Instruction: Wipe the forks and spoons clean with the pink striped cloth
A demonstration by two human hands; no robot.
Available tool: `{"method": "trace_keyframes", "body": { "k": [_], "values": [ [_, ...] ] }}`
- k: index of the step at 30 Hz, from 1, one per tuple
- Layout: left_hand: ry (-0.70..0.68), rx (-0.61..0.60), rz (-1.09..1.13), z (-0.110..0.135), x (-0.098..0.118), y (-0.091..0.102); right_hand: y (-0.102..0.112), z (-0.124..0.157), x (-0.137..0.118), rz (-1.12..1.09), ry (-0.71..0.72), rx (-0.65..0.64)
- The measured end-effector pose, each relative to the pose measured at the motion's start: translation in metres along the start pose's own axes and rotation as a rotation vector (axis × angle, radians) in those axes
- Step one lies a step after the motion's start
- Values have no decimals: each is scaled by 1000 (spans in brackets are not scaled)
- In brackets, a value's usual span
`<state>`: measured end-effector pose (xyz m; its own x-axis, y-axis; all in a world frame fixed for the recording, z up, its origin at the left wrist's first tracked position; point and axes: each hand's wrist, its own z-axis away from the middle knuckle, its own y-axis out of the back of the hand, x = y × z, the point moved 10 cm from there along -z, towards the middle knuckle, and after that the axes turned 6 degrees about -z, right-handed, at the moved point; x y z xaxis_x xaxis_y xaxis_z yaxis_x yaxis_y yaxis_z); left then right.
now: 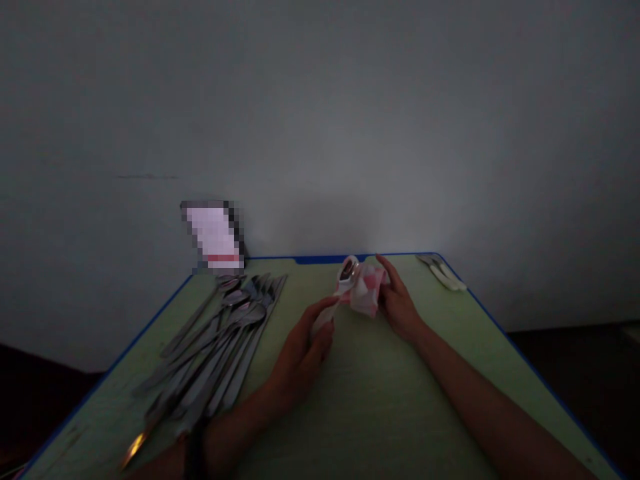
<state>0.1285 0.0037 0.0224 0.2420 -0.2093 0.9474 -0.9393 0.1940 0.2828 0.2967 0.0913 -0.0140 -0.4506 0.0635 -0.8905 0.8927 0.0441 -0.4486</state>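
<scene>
My left hand (303,353) is closed round the white handle of a spoon (345,279), whose shiny bowl points away from me. My right hand (400,303) pinches a pink and white cloth (369,288) that is bunched against the spoon's bowl. Both hands are held over the middle of the green table (380,400).
Several metal spoons and knives (220,340) lie in a row on the table's left side. Two white-handled pieces of cutlery (443,272) lie at the far right corner. A blurred card (215,237) stands at the far left edge against the grey wall. The table has a blue rim.
</scene>
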Motion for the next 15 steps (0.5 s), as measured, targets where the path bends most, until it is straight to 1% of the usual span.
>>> {"method": "trace_keyframes", "body": {
  "k": [2, 4, 8, 10, 13, 15],
  "values": [
    [18, -20, -40, 0, -1, -1, -4, 2, -1, 44, 3, -32],
    [30, -14, -59, -1, -1, 0, -7, 3, -1, 91, -16, -52],
    [24, -5, -95, -3, 1, 3, -18, 6, -4, 77, -34, -124],
    [-41, -2, -146, -2, 6, 4, -18, 7, -8, 169, 6, -97],
    [-226, -36, -279, 3, 21, -2, -18, 8, -17, 438, 104, -45],
    [-302, -65, -356, 7, 27, -7, -20, 9, -21, 519, 148, -43]
  ]
}}
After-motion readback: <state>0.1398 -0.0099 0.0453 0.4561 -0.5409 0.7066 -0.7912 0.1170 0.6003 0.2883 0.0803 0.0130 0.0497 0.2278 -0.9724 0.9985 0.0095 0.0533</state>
